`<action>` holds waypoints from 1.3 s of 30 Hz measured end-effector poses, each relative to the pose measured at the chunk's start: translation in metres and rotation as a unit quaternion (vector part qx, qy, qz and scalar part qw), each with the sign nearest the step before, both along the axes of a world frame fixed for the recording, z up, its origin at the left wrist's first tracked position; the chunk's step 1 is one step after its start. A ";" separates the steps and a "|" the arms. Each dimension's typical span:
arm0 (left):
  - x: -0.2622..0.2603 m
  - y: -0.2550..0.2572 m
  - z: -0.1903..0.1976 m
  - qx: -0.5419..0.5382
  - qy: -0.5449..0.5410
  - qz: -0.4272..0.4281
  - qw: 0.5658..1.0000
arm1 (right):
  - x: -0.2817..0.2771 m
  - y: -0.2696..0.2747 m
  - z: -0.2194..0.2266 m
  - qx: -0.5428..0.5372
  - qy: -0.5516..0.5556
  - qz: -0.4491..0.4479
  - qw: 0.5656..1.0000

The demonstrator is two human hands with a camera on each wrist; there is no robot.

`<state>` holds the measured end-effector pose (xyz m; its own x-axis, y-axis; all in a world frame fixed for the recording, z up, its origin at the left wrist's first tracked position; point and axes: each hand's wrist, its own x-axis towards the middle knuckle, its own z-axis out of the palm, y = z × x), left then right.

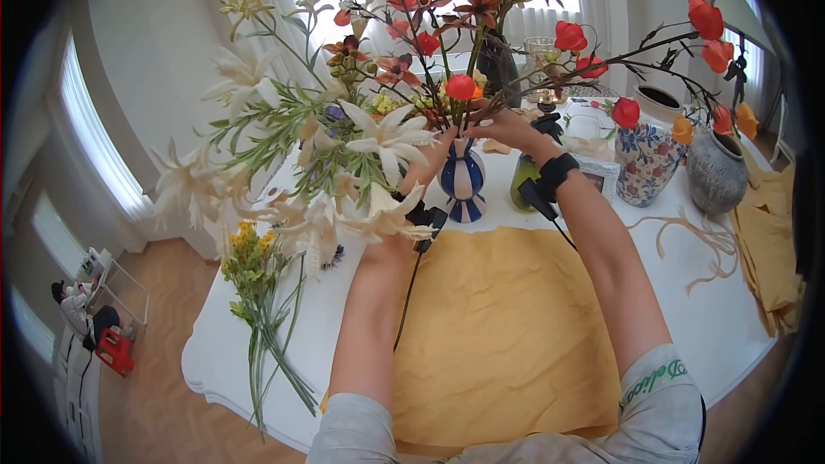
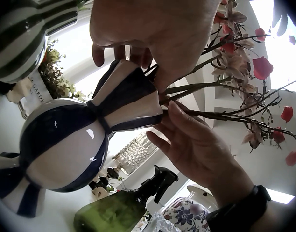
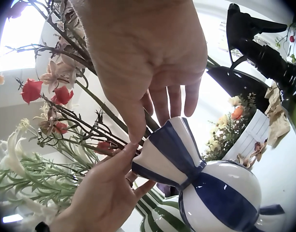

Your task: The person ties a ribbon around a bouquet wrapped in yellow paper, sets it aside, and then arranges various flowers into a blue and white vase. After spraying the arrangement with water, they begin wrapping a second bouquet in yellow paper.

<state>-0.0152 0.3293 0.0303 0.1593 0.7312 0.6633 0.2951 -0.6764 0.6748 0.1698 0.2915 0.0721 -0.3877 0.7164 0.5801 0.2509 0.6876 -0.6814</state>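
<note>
A blue-and-white striped vase [image 1: 464,182] stands upright on the table. Branching artificial flower stems [image 2: 186,88] with red-orange buds and brownish-pink blooms rise from its mouth. My left hand [image 1: 436,155] and right hand [image 1: 513,131] meet at this mouth, from either side. In the right wrist view, the right hand [image 3: 150,58] has its thumb against the stems and its fingers behind the rim. The left hand [image 3: 102,191] brings its thumb to the same stems, with its fingers around the rim. Part of the left hand's grip hides behind the vase neck in the left wrist view.
Yellow-brown paper [image 1: 507,326] covers the near table. White lilies [image 1: 391,142] crowd the left, above a yellow flower bunch [image 1: 258,262]. A green spray bottle [image 1: 524,180], floral vase [image 1: 646,163], grey vase [image 1: 718,174] and twine [image 1: 700,245] lie right. A person [image 1: 79,314] sits far left.
</note>
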 end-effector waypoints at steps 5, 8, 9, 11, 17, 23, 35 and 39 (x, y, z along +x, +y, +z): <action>0.002 -0.021 0.011 -0.032 -0.011 -0.004 0.999 | 0.002 0.001 -0.001 0.067 -0.050 -0.046 0.995; 0.002 -0.030 0.015 -0.032 -0.009 0.011 0.999 | 0.003 0.003 -0.006 0.060 -0.041 -0.059 0.996; 0.002 -0.033 0.017 -0.035 -0.008 0.011 0.999 | 0.004 0.005 -0.007 0.058 -0.041 -0.058 0.996; 0.000 -0.030 0.016 -0.047 -0.037 -0.006 0.998 | 0.006 0.010 -0.008 0.043 -0.032 -0.029 0.998; -0.003 -0.010 0.010 -0.024 -0.009 0.011 1.000 | 0.005 0.004 -0.008 0.025 -0.022 -0.019 0.999; -0.002 -0.010 0.012 0.016 -0.028 -0.037 0.999 | -0.003 0.016 -0.017 0.081 -0.014 -0.003 0.997; -0.003 -0.006 0.023 0.002 0.011 -0.012 1.000 | -0.018 0.008 -0.017 0.046 -0.002 -0.142 0.989; -0.003 -0.006 0.020 0.008 0.047 -0.022 0.999 | -0.024 -0.006 -0.005 -0.023 -0.012 -0.157 0.987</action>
